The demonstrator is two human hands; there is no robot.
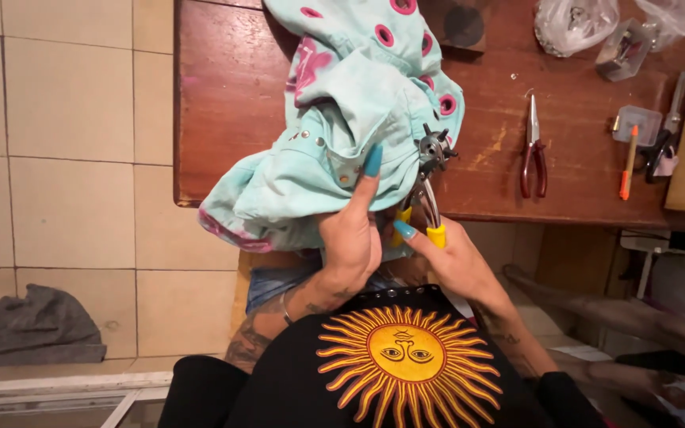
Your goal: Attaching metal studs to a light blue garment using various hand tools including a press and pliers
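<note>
A light turquoise garment [334,127] with pink-ringed eyelets and metal studs lies bunched over the near edge of a worn wooden table [223,95]. My left hand [350,230] grips a fold of it from below, one teal-nailed finger pressed against the cloth. My right hand [449,257] holds the yellow handles of a revolving hole punch [430,170], whose metal wheel head bites the garment's edge. I wear a black top with a yellow sun print.
Red-handled pliers [533,150] lie on the table to the right. Further right are an orange-tipped tool [628,162], small clear plastic boxes [636,123] and plastic bags [576,24]. A grey cloth [37,325] lies on the tiled floor at left.
</note>
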